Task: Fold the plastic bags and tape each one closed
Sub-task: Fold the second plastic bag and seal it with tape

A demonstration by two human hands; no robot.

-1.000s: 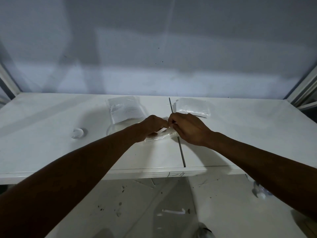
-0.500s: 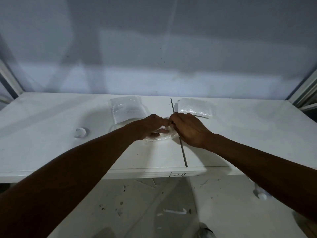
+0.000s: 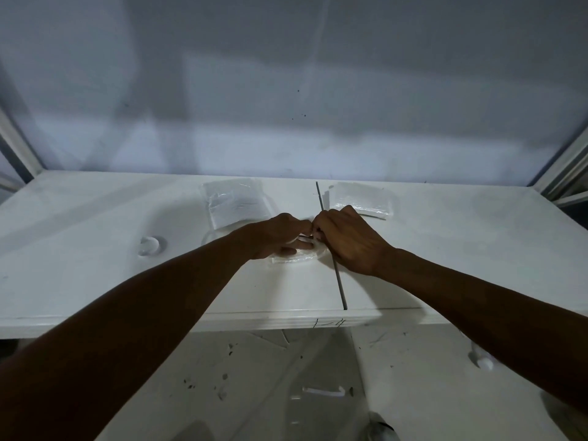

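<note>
Both hands at one small plastic bag, flat on the desk just left of the dark seam. Grips it with the left hand: fingers curled, tips pinched at the bag's far edge, one digit laid flat along the folded body, likely to stop the fold springing open. Meets that with the right hand, reaching across the seam, knuckles bent, fingertips nipped tight against the left's on the same edge. Cannot tell if holding a strip of tape between the fingertips: too small, too dim. Judging by the tight pinch, either creasing the last fold or pressing a closure down.

Farther along and left of the seam, a stack of clear bags, probably the unfolded supply, kept within easy reach. Right of the seam near its far end, a flatter pile of folded bags, apparently finished and set apart from the supply. Well left of the seam, apparently a roll of clear tape, untouched but close enough for a quick reach.

Calls for a steady hold before any release, with thin film prone to unfolding.
</note>
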